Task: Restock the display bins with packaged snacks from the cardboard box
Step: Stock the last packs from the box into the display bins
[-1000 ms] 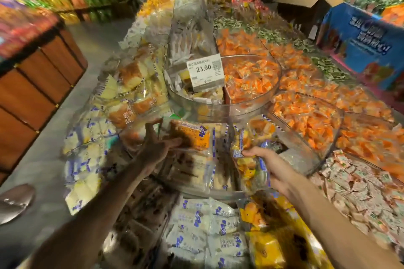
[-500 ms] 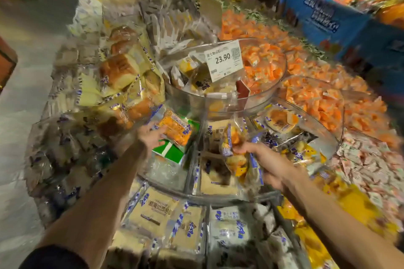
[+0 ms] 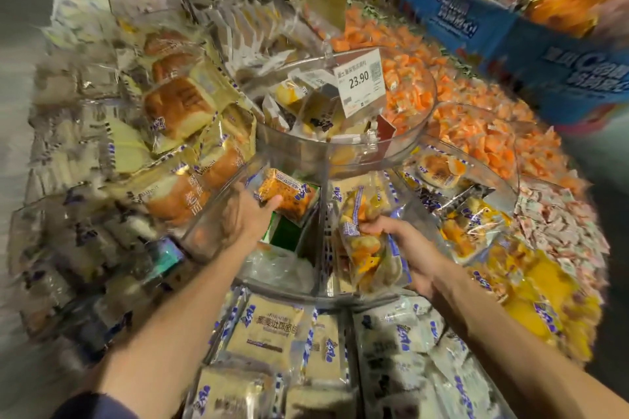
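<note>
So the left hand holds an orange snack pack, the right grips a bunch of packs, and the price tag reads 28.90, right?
No: the head view shows the price tag reads 23.90. The left hand does hold the orange snack pack, and the right hand grips a bunch of packs.

Orange snack packet (image 3: 286, 196), blue-lettered; white price tag (image 3: 360, 82); blue banner (image 3: 531, 44).

Glossy clear plastic bins (image 3: 343, 160) hold snacks in shiny crinkled film wrappers (image 3: 289, 196).
</note>
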Available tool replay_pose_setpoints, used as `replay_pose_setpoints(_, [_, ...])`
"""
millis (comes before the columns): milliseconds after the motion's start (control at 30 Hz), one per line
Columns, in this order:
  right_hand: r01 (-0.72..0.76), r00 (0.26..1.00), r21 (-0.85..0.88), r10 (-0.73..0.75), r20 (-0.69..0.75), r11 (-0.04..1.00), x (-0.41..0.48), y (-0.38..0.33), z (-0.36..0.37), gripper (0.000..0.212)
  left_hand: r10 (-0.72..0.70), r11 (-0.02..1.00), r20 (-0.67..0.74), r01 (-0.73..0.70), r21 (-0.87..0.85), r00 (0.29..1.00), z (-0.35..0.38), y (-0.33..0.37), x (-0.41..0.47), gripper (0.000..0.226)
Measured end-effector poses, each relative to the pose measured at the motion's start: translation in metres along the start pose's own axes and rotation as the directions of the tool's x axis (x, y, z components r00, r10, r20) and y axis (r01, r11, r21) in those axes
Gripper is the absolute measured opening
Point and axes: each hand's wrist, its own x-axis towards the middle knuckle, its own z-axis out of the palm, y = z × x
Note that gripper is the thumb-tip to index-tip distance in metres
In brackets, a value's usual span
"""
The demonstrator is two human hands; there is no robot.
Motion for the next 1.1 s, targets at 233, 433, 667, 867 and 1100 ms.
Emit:
replay_pose_setpoints(233, [-0.124,0.960,0.088,0.097,0.262,0.988,0.003,0.022,0.024,0.056,0.350,0.897,0.504,-0.127,-0.424,0.790,-0.081,0.042,-0.086,0.055])
replay_pose_setpoints(433, [-0.117,0.958,0.048,0.100,0.268,0.992,0.000,0.038,0.060,0.033,0.363,0.835,0.615,0.048,-0.548,0.700,-0.107,0.025,-0.119,0.055])
replay_pose_setpoints(667, [-0.231,0.936,-0.023,0.229,0.267,0.973,0.038,0.070,0.047,0.055,0.252,0.834,0.441,0.038,-0.551,0.861,-0.098,-0.012,-0.113,0.071])
replay_pose_setpoints(867, [-0.144,0.966,0.055,0.128,0.224,0.988,0.043,0.063,0.035,0.071,-0.002,0.781,0.203,0.129,-0.611,0.979,-0.087,-0.023,-0.075,0.055])
replay_pose_setpoints(1100, [-0.117,0.951,0.151,0.067,0.303,0.982,0.045,0.049,0.027,0.079,-0.117,0.763,0.147,0.184,-0.620,0.982,-0.049,-0.032,-0.033,0.046])
